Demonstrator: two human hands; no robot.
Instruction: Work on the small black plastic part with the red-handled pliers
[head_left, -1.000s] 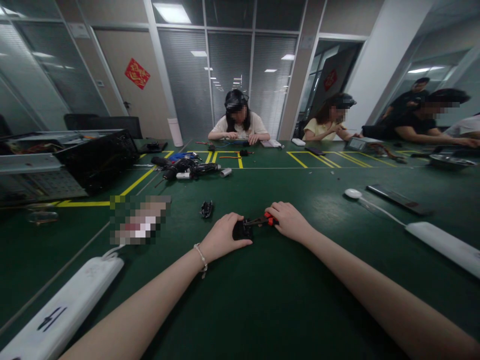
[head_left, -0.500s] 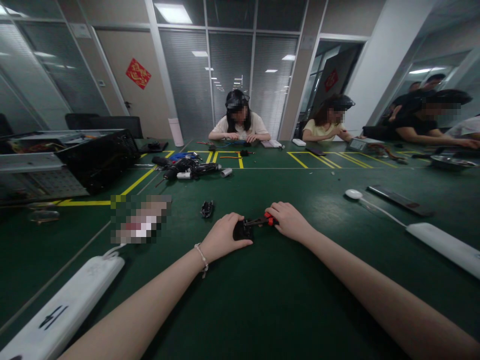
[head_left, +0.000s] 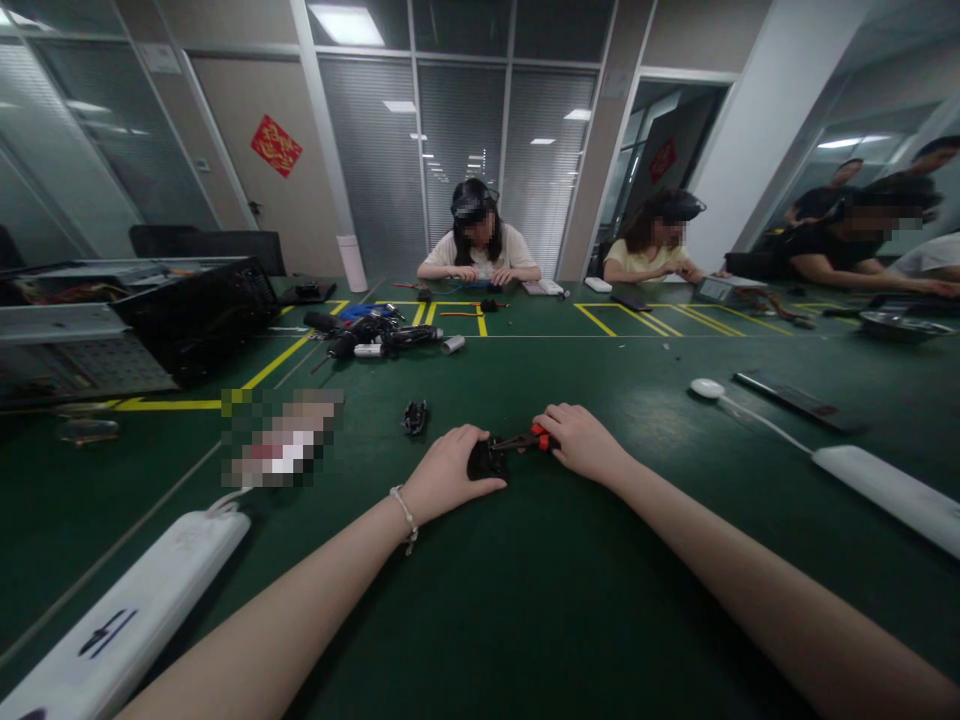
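My left hand [head_left: 448, 468] grips a small black part [head_left: 486, 462] by its edges, low over the green table [head_left: 525, 600]. What kind of part it is I cannot make out. In my right hand [head_left: 577, 437] are red-handled pliers [head_left: 541, 437], with the fingers wrapped round the grips. The dark jaws of the pliers point left and reach the upper side of the black part. Whether the jaws are closed on a piece of it is too small to tell. A second small black part [head_left: 414, 418] lies beyond my left hand, to the left.
A tangle of black tools and cables [head_left: 382, 332] lies farther back. To the left stand an opened computer case [head_left: 150, 325] and a white power strip [head_left: 142, 600]. Another white strip [head_left: 885, 490] and a flat dark device [head_left: 799, 400] lie right. People sit across the table.
My hands, the pliers and the black part have barely shifted. In the right background, standing people have changed position.
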